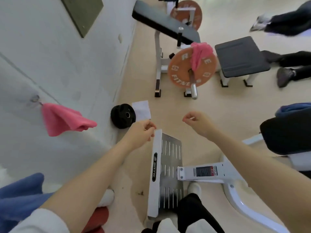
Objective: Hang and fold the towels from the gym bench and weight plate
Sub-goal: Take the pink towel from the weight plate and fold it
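**Towel on the weight plate: far and slightly right of both hands**

Pink towel (pixel 201 53) draped over the top edge of the orange weight plate (pixel 191 68), which sits on a bar end at the foot of the incline bench (pixel 165 25). Cloth hangs down the plate's face, long axis running from the rim toward the hub. It lies well apart from both hands, toward the far side of the scene.

Left hand (pixel 142 132) hovers above the far end of a white-framed metal footplate (pixel 165 167); fingers loosely curled, nothing in them. Right hand (pixel 196 121) is raised over bare floor, fingers curled in loosely, also holding nothing as far as can be seen.

Right hand is the nearer of the two to the draped towel; the towel lies almost straight beyond it, a little to the right. Left hand would have to cross farther.

Second pink towel (pixel 64 120) already hangs from a wall hook (pixel 34 99) at left, near the left arm. Judged: one towel hung, the plate towel untouched, and likely next. A reach with a step forward seems needed.

Black plate (pixel 122 116) on the floor against the wall.
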Available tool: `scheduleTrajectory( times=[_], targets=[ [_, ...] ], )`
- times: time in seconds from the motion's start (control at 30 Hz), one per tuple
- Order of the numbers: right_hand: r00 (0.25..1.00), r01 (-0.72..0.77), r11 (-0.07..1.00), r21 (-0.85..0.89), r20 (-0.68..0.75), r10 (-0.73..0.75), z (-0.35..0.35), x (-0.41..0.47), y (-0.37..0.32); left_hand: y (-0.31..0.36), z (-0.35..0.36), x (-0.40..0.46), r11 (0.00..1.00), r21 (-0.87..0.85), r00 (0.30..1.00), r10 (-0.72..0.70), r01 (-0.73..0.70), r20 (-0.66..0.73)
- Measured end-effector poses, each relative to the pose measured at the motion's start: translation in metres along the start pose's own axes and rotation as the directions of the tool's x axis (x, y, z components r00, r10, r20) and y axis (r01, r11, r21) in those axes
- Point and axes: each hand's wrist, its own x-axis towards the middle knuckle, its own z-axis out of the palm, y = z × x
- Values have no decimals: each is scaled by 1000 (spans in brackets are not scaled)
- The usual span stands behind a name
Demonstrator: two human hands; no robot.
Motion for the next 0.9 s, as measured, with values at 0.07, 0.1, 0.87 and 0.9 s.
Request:
scheduleTrajectory(
  times=[0.07,0.1,0.87,0.9],
  targets=[
    [999,-40,999,29,-14,40,-23,7,21,22,16,21,1000,6,999,1,-1,41],
    [998,-54,998,37,-11,55,-34,12,30,34,23,32,1000,8,999,1,-2,53],
    [999,-39,996,79,9,38,-181,146,104,188,98,210,998,-3,998,56,-56,25],
    [999,-32,996,83,-8,33,-183,156,104,189,99,220,998,9,998,56,-57,32]
  ],
)
